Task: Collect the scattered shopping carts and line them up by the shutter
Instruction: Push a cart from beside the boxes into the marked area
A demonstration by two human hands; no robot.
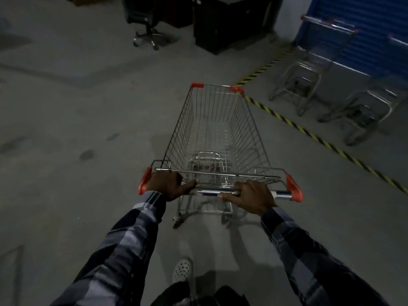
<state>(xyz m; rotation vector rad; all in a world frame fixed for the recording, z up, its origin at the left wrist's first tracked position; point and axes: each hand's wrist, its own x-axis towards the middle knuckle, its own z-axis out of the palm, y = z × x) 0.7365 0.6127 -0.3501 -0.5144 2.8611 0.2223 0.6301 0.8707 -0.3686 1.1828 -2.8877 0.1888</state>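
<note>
A silver wire shopping cart (217,138) stands on the grey floor (77,120) in the middle of the view, right in front of the person. Its basket is long and gets narrower at the far end. It has red corner caps at the front and red caps at both ends of the handle bar (280,193).

The left hand (167,184) is wrapped around the left end of the bar, just beside the red cap, with the thumb lying along the bar. The right hand (249,195) is curled tight around the bar a little right of the middle (some shiny bar shows between it and the right cap). Both arms wear dark checked sleeves (123,244). One white shoe with holes (183,270) shows on the floor below the cart.

A yellow and black striped line (309,133) runs across the floor to the right of the cart. Past that line, two more carts (313,69) stand side by side, close to a blue shutter (362,32) in the top right corner. They look blurry.

Further back, near the top of the view, a black office chair on wheels (145,23) stands on the floor. Next to it is a big dark box shape (218,27) (too dark to tell what it is).
</note>
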